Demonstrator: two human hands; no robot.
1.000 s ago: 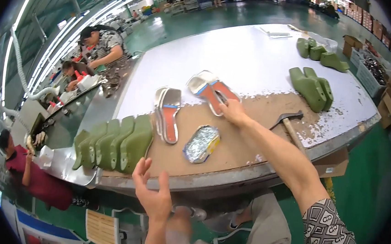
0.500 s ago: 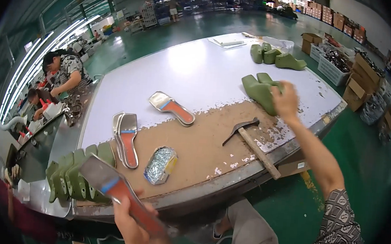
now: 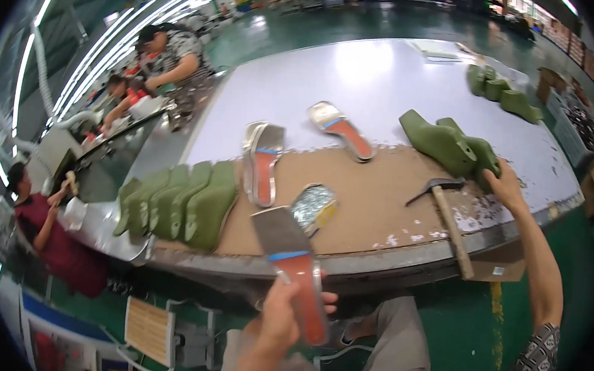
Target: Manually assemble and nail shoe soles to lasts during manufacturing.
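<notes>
My left hand (image 3: 282,315) grips a shoe insole (image 3: 297,273) with an orange-red body, a blue strip and a wide silver-grey front part. It is held in front of the table's near edge. At the right, my right hand (image 3: 507,187) has its fingers round the near end of a green shoe last (image 3: 482,152). Touching or close beside that one lies another green last (image 3: 434,143). Three like insoles lie on the table: a single insole (image 3: 344,130) in the middle, and two overlapping insoles (image 3: 264,165) further left.
A wooden-handled hammer (image 3: 452,229) lies near the front edge. Left of it sits an opened pack of nails (image 3: 315,204). Several green lasts (image 3: 201,209) stand in a row at the left; more lasts (image 3: 516,103) are far right. Other people (image 3: 174,61) work at the left.
My right hand has come down onto the end of the right-hand green last and closed round it. My left hand still holds the insole, now more upright. The whole view has turned left.
</notes>
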